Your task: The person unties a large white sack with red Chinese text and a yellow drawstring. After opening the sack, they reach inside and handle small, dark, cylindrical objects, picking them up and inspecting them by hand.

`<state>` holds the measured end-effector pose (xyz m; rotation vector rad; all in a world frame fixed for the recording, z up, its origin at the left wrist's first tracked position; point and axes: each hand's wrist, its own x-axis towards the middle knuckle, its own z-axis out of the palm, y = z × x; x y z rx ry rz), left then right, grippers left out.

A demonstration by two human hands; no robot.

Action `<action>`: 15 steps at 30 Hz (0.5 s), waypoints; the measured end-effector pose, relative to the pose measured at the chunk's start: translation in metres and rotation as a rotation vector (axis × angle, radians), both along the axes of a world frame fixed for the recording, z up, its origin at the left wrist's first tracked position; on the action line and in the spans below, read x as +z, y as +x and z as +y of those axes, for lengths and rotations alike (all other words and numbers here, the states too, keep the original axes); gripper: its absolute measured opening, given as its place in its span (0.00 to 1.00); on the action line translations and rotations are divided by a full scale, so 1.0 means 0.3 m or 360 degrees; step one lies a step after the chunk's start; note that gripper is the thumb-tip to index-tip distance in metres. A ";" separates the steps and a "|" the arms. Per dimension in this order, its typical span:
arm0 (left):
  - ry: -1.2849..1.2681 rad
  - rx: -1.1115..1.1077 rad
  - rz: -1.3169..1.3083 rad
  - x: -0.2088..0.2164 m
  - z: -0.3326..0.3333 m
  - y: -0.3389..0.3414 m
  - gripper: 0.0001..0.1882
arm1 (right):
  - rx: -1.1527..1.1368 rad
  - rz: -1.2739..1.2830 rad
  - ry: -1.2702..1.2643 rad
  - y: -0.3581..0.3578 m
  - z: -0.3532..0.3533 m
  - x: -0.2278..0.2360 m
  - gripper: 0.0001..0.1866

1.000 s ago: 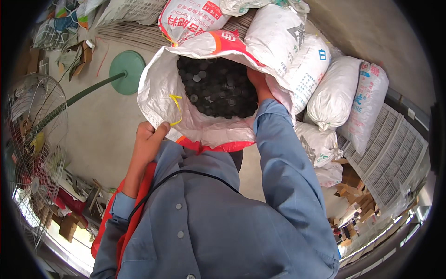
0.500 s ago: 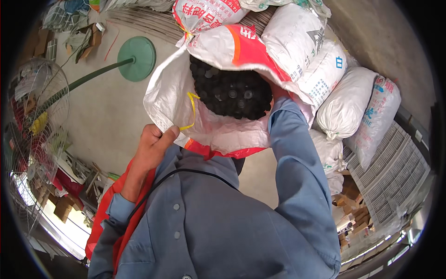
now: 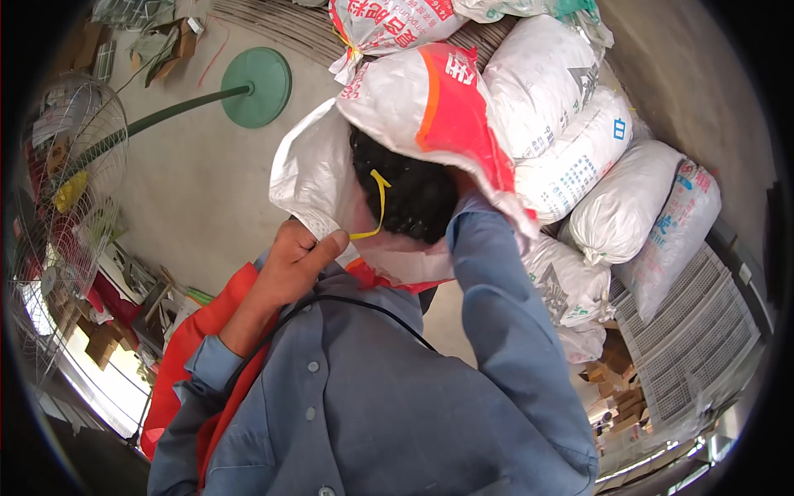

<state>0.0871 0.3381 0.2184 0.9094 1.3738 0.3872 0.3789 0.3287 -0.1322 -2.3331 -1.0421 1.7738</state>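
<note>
A white woven sack [image 3: 310, 169] with a red and orange print stands open in front of me. Small black pieces [image 3: 405, 190] lie inside it; in the shade I cannot make out their kind. My left hand [image 3: 299, 256] is closed on the near left edge of the sack's mouth, thumb on top. A yellow tie strip [image 3: 381, 202] runs up from beside that thumb across the opening. My right arm [image 3: 496, 256] reaches into the sack at its right side, and my right hand's fingers are hidden in there.
Several stuffed white sacks [image 3: 624, 202] are piled to the right, beside grey perforated panels [image 3: 691, 331]. A tied sack [image 3: 393, 25] lies beyond the open one. At left stands a wire-caged fan [image 3: 74, 165] with a green round base [image 3: 256, 87]. A black cable [image 3: 364, 303] crosses my front.
My right arm has gone deeper into the sack and shifted left. The sack's far flap now hangs over more of the black pieces. My left hand keeps its hold on the edge.
</note>
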 end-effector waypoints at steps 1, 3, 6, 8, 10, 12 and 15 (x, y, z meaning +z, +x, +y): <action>0.0025 0.0072 0.0013 -0.006 -0.022 0.007 0.09 | -0.0175 0.0233 -0.0231 -0.050 -0.029 0.002 0.25; -0.0082 0.0191 0.0010 0.002 -0.022 -0.003 0.09 | -0.0522 0.0652 -0.0564 -0.130 -0.047 -0.001 0.25; -0.0082 0.0370 -0.0007 0.017 0.010 -0.004 0.10 | -0.0936 0.1209 -0.0748 -0.206 0.027 -0.025 0.25; -0.0142 0.0430 0.0032 -0.018 -0.006 -0.079 0.10 | -0.0980 0.1756 -0.0707 -0.235 0.171 0.090 0.25; -0.0088 0.0573 0.0023 -0.015 0.003 -0.082 0.10 | -0.1092 0.2051 -0.0416 -0.224 0.334 0.327 0.25; -0.0037 0.0639 0.0037 -0.001 0.015 -0.075 0.10 | -0.1238 0.1987 -0.0027 -0.192 0.446 0.453 0.25; 0.0013 0.0617 0.0050 0.011 0.042 -0.056 0.10 | -0.1144 0.1762 0.0233 -0.097 0.519 0.488 0.25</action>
